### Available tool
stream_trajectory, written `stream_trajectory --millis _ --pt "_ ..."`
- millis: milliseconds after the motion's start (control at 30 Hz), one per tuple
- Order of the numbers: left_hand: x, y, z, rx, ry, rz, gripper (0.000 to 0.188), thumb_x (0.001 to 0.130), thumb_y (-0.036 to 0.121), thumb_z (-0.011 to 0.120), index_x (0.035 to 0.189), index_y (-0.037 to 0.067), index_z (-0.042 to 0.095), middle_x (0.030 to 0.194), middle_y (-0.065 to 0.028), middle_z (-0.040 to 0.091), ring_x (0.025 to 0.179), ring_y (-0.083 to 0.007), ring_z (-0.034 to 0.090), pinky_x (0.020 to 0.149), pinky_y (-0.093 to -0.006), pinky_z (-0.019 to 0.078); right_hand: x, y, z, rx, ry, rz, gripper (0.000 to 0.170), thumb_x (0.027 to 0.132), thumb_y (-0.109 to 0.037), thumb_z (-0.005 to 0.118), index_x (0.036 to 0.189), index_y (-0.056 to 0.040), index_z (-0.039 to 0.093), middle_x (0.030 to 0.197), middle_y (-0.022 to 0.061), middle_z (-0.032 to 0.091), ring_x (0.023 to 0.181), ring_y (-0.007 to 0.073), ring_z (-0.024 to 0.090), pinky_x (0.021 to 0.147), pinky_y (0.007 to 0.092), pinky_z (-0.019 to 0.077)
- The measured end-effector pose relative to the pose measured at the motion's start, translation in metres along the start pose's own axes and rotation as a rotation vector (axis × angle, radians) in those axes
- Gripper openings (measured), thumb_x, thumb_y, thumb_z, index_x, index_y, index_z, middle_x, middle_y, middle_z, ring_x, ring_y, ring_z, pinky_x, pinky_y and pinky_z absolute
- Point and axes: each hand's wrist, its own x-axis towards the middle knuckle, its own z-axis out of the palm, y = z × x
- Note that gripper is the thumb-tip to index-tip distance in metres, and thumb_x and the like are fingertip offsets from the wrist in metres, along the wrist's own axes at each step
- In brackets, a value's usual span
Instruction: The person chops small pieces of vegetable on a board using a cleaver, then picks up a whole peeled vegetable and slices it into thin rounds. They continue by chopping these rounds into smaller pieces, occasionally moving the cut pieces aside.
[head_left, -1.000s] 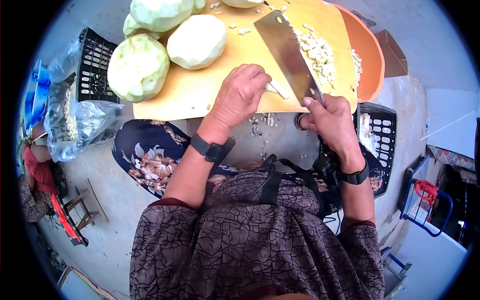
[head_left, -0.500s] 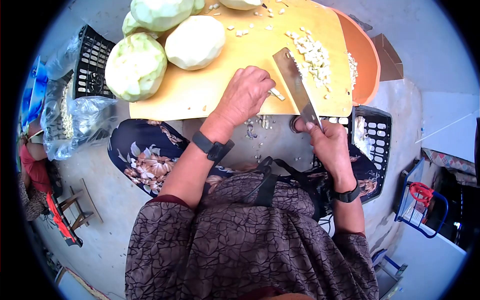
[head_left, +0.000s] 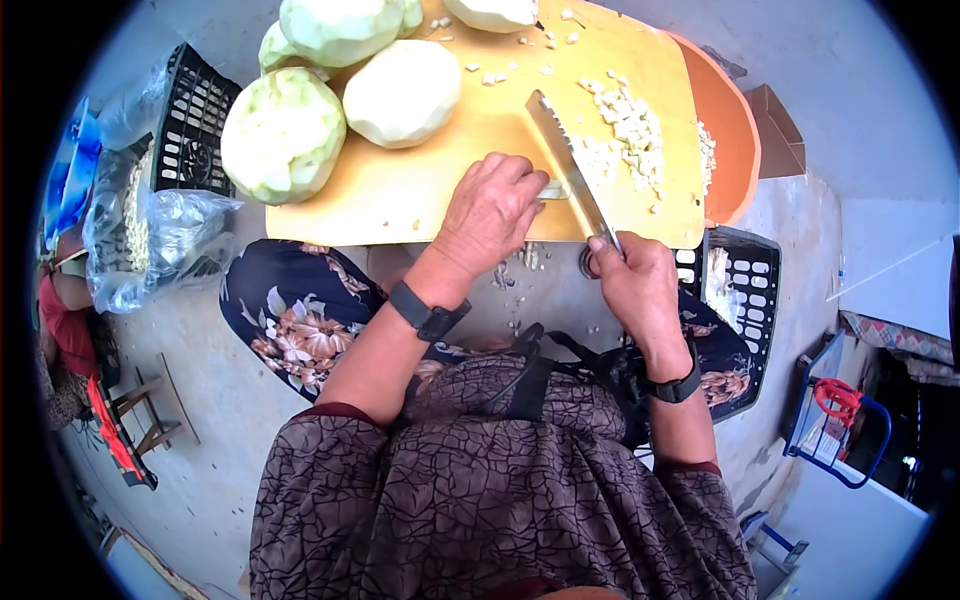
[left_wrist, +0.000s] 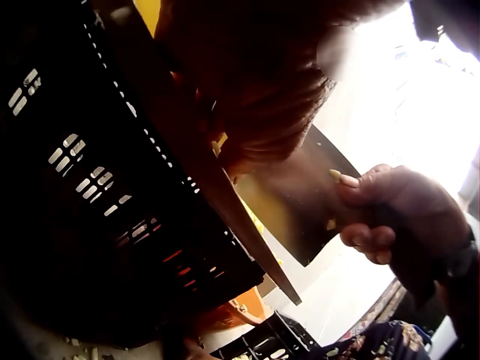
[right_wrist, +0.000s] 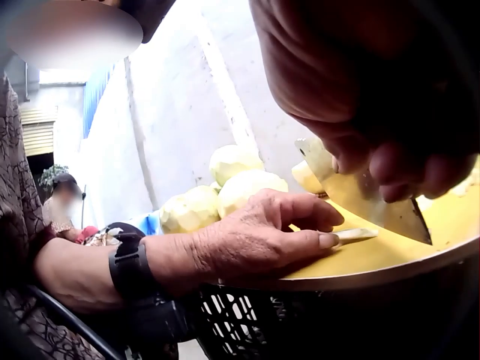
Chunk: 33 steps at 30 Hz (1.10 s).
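My left hand (head_left: 492,210) pinches a few pale strips (head_left: 552,190) of the peeled vegetable near the front edge of the yellow board (head_left: 380,200). Their ends stick out past the thumb, as the right wrist view shows with one strip (right_wrist: 357,235). In my right hand (head_left: 637,295) is a broad-bladed cleaver (head_left: 572,165), gripped by its handle with the thumb at the blade's base. The blade stands on edge just right of the strips. Diced pale pieces (head_left: 632,125) lie heaped to the right of the blade.
Several peeled round pale-green vegetables (head_left: 283,135) sit at the board's left and back. An orange basin (head_left: 735,150) with diced pieces stands beyond the right edge. Black crates (head_left: 195,120) and a clear plastic bag (head_left: 180,235) are around the board. Another person (head_left: 70,325) sits at far left.
The cleaver has come down and left, its blade turning from flat-facing to edge-on beside the strips. My left hand stays by the strips, shifted slightly.
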Motion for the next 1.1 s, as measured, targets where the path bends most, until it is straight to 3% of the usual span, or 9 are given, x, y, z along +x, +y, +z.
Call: stream_trajectory --millis 233,333,433,633,833,933,1100 --pt "0.000 -0.002 0.007 0.047 0.014 0.010 0.015 0.076 0.007 0.071 0.090 0.005 0.065 0.093 -0.0080 0.060 0.092 -0.0286 0.058 0.082 -0.0402 0.0490 -0.005 0.005 -0.003 -0.016 -0.047 0.079 0.029 0.089 -0.026 0.067 0.083 0.0017 0.069 0.067 0.0246 0.062 0.069 0.0440 0.063 0.067 0.0487 0.0496" --pt "-0.001 0.000 0.009 0.058 0.020 -0.011 0.015 0.076 0.005 0.071 0.090 0.005 0.064 0.092 -0.0082 0.060 0.090 -0.0290 0.058 0.081 -0.0405 0.0491 -0.008 0.012 0.007 -0.083 0.043 -0.065 0.027 0.088 -0.025 0.068 0.083 0.0017 0.069 0.072 0.0253 0.063 0.074 0.0440 0.062 0.070 0.0491 0.0492" --pt "-0.002 0.002 0.007 0.062 0.039 -0.038 0.016 0.076 0.004 0.070 0.090 0.005 0.064 0.092 -0.0085 0.060 0.089 -0.0292 0.059 0.081 -0.0406 0.0492 -0.007 0.006 0.005 -0.065 -0.010 -0.060 0.026 0.088 -0.024 0.068 0.083 0.0015 0.069 0.075 0.0256 0.064 0.078 0.0441 0.062 0.073 0.0498 0.0490" --pt "-0.004 0.005 0.002 0.033 0.086 -0.037 0.015 0.076 0.004 0.070 0.091 0.005 0.065 0.091 -0.0086 0.060 0.088 -0.0287 0.059 0.080 -0.0402 0.0496 -0.010 0.001 -0.006 0.067 -0.060 0.056 0.024 0.088 -0.021 0.068 0.081 0.0015 0.068 0.074 0.0253 0.063 0.081 0.0444 0.061 0.073 0.0505 0.0484" --pt "-0.005 0.000 0.007 0.061 0.100 -0.008 0.008 0.078 0.003 0.068 0.085 0.005 0.066 0.088 -0.0080 0.060 0.087 -0.0280 0.059 0.078 -0.0394 0.0501 -0.021 0.004 -0.006 -0.020 -0.024 -0.114 0.022 0.089 -0.020 0.067 0.079 -0.0006 0.067 0.074 0.0230 0.064 0.071 0.0447 0.061 0.068 0.0503 0.0481" --pt "-0.004 0.001 0.008 0.078 0.089 -0.014 0.007 0.077 0.003 0.067 0.084 0.005 0.066 0.087 -0.0080 0.060 0.087 -0.0280 0.059 0.077 -0.0394 0.0503 -0.021 -0.004 -0.008 -0.058 -0.099 -0.048 0.023 0.089 -0.020 0.066 0.078 0.0002 0.067 0.074 0.0228 0.065 0.071 0.0449 0.062 0.068 0.0505 0.0492" --pt "-0.003 0.002 0.008 0.082 0.079 -0.015 0.009 0.076 0.001 0.067 0.084 0.005 0.066 0.087 -0.0080 0.061 0.087 -0.0282 0.059 0.078 -0.0394 0.0507 -0.010 -0.001 0.008 -0.232 -0.006 -0.206 0.027 0.090 -0.020 0.065 0.077 0.0032 0.066 0.070 0.0255 0.063 0.072 0.0449 0.064 0.069 0.0513 0.0505"
